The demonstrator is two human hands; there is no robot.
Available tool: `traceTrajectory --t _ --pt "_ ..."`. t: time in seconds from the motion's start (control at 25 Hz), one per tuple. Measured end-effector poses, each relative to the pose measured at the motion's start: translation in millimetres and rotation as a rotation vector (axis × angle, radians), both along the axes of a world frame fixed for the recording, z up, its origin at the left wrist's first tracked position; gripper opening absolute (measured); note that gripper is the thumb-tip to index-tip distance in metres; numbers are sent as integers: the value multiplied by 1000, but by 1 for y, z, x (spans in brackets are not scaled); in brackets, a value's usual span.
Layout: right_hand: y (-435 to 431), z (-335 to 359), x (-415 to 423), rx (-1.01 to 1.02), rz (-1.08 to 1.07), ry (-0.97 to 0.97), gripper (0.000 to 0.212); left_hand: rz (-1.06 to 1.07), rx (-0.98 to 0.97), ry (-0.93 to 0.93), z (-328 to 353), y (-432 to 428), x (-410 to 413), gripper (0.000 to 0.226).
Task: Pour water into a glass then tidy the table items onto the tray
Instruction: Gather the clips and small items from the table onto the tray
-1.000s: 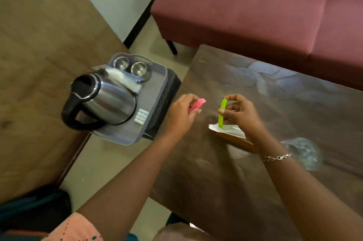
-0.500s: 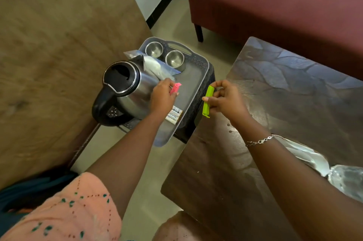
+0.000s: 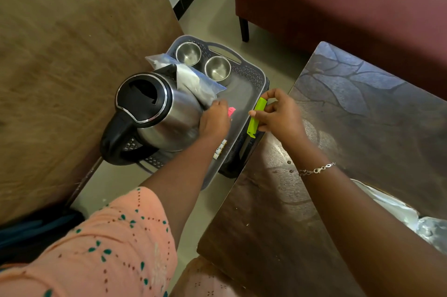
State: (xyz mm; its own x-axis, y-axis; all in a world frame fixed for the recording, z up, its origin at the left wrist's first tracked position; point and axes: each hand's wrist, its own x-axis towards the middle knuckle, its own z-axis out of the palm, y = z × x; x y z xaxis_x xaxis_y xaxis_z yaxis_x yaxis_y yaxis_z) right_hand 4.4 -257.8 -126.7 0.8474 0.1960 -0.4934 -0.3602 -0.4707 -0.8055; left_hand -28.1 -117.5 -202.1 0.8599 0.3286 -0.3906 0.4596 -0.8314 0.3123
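Note:
A grey plastic tray (image 3: pixel 256 79) sits on a low stand left of the dark table (image 3: pixel 362 127). On it stand a steel kettle (image 3: pixel 167 115), two small steel cups (image 3: pixel 188 53) (image 3: pixel 217 68) and a clear plastic bag (image 3: pixel 193 81). My left hand (image 3: pixel 214 120) hovers over the tray beside the kettle, closed on a pink clip (image 3: pixel 231 111). My right hand (image 3: pixel 278 115) holds a green clip (image 3: pixel 256 117) upright over the tray's right rim. Small white sachets (image 3: pixel 220 149) lie on the tray under my left wrist.
A dark red sofa (image 3: pixel 338 6) stands behind the table. A wooden panel (image 3: pixel 60 67) fills the left side. At the right edge of the table lie a clear glass (image 3: pixel 433 231) and a plastic pouch (image 3: pixel 387 202), partly hidden by my right arm.
Both hands have travelled left from the table to the tray, carrying the pink and green clips. The camera view has swung left with them, and the glass has slid toward the right edge.

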Motion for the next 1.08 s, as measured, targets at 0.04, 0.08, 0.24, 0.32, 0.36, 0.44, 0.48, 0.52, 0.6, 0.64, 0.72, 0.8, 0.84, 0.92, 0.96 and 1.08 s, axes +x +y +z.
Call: traceTrajectory --t 0.04,0.08,0.24,0.32,0.36,0.44,0.48,0.52,0.6,0.64,0.72,0.8,0.84,0.92,0.96,1.08 --pt "0 -3 0 3 -3 3 31 -8 26 19 -4 -1 0 33" --pt "1 -7 0 4 -7 7 30 -8 43 34 -8 -1 0 35" --pt "2 -17 -1 -6 -26 15 32 51 57 54 -20 -4 1 36" --pt "1 -19 -1 10 -48 18 34 71 52 55 -22 -4 1 36" --pt "0 -18 -2 21 -64 20 34 74 47 59 -22 -4 1 37" --pt "-1 -19 -2 57 -101 35 32 89 29 68 -19 -5 0 39" --pt "-1 -18 -1 92 -130 55 30 115 18 52 -15 -5 -1 39" --pt "0 -18 -1 141 -173 86 29 150 2 5 -10 -6 -4 36" --pt "0 -16 -1 247 -285 173 27 217 -102 -201 4 -9 -12 23" --pt "1 -15 -1 293 -335 223 25 237 -216 -314 12 -10 -17 19" --pt "2 -13 -3 385 -404 334 19 228 -471 -450 29 -15 -29 22" --pt "3 -12 -4 473 -438 454 15 215 -672 -492 44 -20 -37 26" --pt "4 -12 -5 508 -445 508 14 229 -751 -505 49 -23 -39 26" --pt "7 -11 -6 556 -448 594 11 273 -850 -535 56 -25 -39 27" --pt "8 -10 -7 567 -450 629 10 295 -876 -546 58 -25 -38 28" --pt "14 -6 -8 562 -435 695 13 333 -891 -560 63 -21 -38 27"
